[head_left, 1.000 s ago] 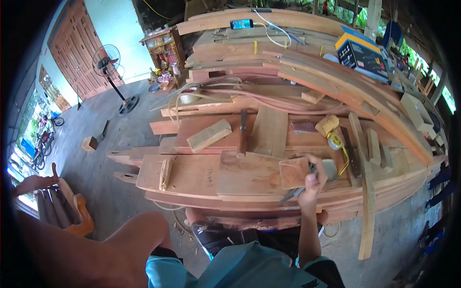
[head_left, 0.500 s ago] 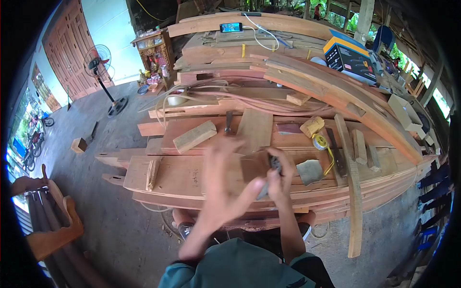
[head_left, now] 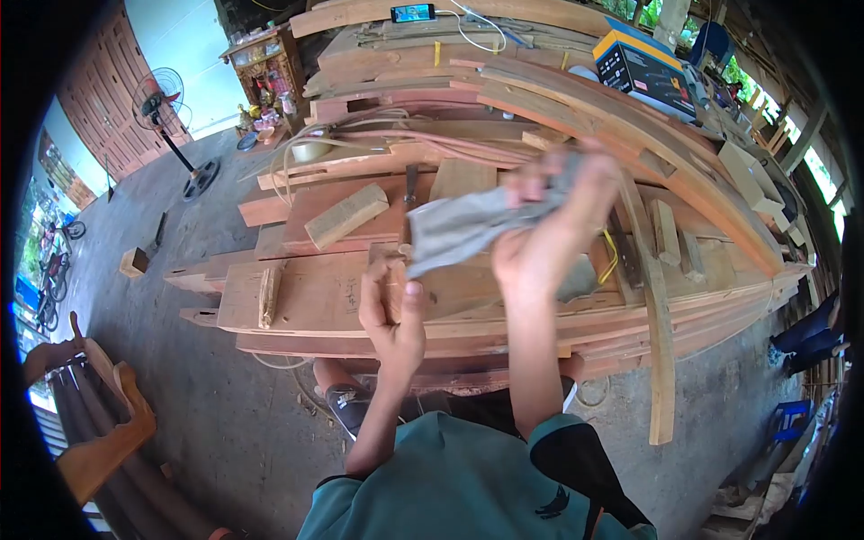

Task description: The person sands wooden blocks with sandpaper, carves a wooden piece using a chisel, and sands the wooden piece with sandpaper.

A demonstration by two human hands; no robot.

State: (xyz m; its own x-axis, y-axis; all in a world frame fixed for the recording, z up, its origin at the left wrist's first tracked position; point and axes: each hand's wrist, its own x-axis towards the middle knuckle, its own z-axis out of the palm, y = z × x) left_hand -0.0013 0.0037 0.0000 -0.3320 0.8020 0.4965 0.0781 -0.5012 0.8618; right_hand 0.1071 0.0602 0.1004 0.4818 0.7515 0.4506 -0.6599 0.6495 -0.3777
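Note:
My right hand [head_left: 558, 220] is raised over the boards, blurred by motion, with its fingers closed on a crumpled grey cloth-like sheet [head_left: 463, 225]. One end of the sheet hangs leftward, over my left hand. Lower down, my left hand [head_left: 391, 319] curls its thumb and fingers around a small wooden block [head_left: 393, 290], partly hidden by them. Behind it a chisel [head_left: 410, 191] lies on the wood, beside a pale wood block [head_left: 347, 216]. Below my right wrist a grey scrap [head_left: 577, 279] shows in part, near a yellow tape strip [head_left: 615, 259].
Stacked long boards [head_left: 310, 301] form the work surface. A long narrow strip [head_left: 661, 360] overhangs its front edge at right. Hoses [head_left: 423, 135], a phone [head_left: 413, 13] and a boxed product [head_left: 643, 76] lie farther back. A fan [head_left: 162, 112] stands at left.
My right hand has swung up and to the right, now with the grey sheet spread from it. My left hand, spread before, has lowered and curled around the block. The view has shifted slightly.

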